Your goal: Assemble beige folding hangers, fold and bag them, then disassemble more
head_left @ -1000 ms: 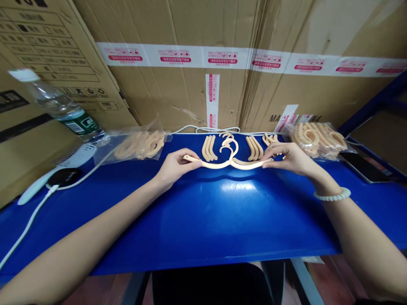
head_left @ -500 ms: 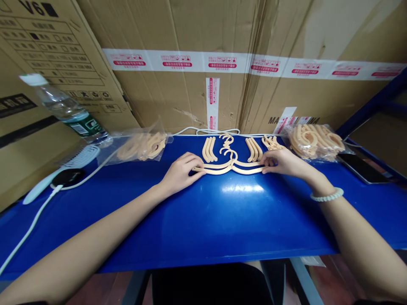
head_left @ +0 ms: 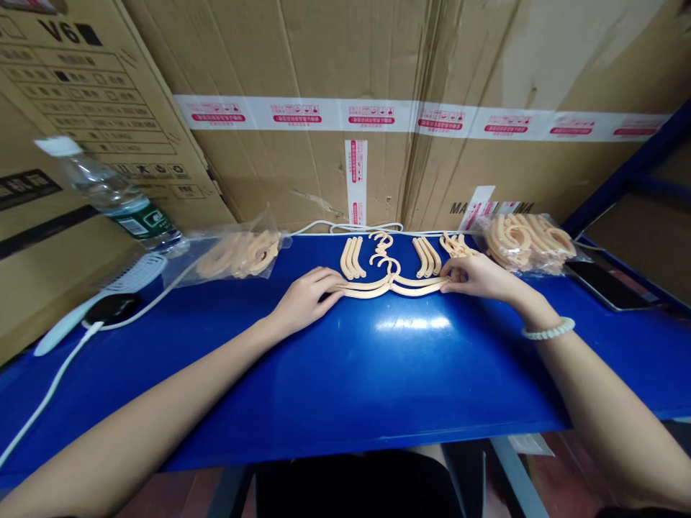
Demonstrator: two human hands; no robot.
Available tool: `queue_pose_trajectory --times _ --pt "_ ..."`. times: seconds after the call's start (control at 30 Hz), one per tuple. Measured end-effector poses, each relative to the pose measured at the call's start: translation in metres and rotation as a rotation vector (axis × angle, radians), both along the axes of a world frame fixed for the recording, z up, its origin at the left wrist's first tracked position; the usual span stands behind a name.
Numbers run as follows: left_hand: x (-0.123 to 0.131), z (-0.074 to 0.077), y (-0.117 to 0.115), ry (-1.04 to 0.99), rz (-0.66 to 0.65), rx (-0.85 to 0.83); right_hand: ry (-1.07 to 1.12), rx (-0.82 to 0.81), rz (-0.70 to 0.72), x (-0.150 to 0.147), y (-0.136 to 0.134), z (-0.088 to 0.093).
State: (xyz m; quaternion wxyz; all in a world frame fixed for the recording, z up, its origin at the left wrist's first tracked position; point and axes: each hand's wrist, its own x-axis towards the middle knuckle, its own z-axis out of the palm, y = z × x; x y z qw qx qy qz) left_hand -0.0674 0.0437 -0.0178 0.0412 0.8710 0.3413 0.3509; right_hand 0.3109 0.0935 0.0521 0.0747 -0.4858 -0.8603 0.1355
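Two beige clothes hangers lie nearly together on the blue table, a front hanger [head_left: 418, 292] and a rear hanger [head_left: 415, 281], hooks pointing away from me. My left hand [head_left: 302, 301] is closed on their left ends, thumb in front and fingers behind. At the right ends, my right hand [head_left: 478, 278] is closed in a pinch; its fingertips partly hide them. Just behind the hangers lie a left group of curved hanger arms [head_left: 353, 257] and a right group of hanger arms [head_left: 426, 257], with loose hooks [head_left: 381, 242] between them.
Small beige parts [head_left: 458, 243] lie behind my right hand. Bagged parts sit at left [head_left: 237, 253] and right [head_left: 526, 241]. A phone [head_left: 607, 284] lies far right. At left are a bottle [head_left: 134, 216], hairbrush [head_left: 70, 324], black puck [head_left: 113, 308] and white cable [head_left: 51, 396]. Cardboard [head_left: 302, 173] stands behind.
The two hangers have come slightly closer together, front to back, between my hands. The view has shifted slightly; both hands keep their grip at the ends.
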Motion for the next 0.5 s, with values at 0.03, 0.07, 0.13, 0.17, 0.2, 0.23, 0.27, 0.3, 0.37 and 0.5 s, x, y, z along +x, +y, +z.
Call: queue_pose_trajectory --times 0.03,0.07,0.13,0.17,0.2,0.23,0.27,0.3,0.37,0.5 --pt "0.000 0.000 0.000 0.001 0.003 -0.002 -0.009 -0.003 -0.001 0.000 0.000 0.000" --pt "-0.001 -0.001 0.000 0.004 0.006 -0.001 -0.017 -0.011 -0.002 0.000 0.000 0.000" --pt "-0.002 -0.002 0.000 0.020 0.014 0.005 -0.025 -0.035 -0.005 0.000 -0.001 0.001" --pt "-0.002 -0.002 0.001 0.033 0.020 0.010 -0.028 -0.044 -0.004 0.000 -0.001 0.001" --pt "-0.001 -0.002 0.001 0.046 0.028 0.018 -0.029 -0.050 -0.001 0.000 -0.001 0.002" --pt "0.000 -0.002 0.002 0.056 0.037 0.032 -0.030 -0.054 0.003 0.000 -0.002 0.002" --pt "0.001 0.000 0.001 0.060 0.048 0.054 -0.029 -0.058 0.006 0.000 -0.002 0.003" --pt "0.004 0.004 -0.002 0.054 0.058 0.086 -0.026 -0.059 0.009 0.000 -0.003 0.004" --pt "0.011 0.017 -0.015 0.001 0.073 0.188 -0.005 -0.043 0.008 0.000 -0.005 0.006" --pt "0.024 0.048 -0.069 -0.171 0.016 0.435 0.132 0.119 -0.049 -0.002 -0.013 0.011"
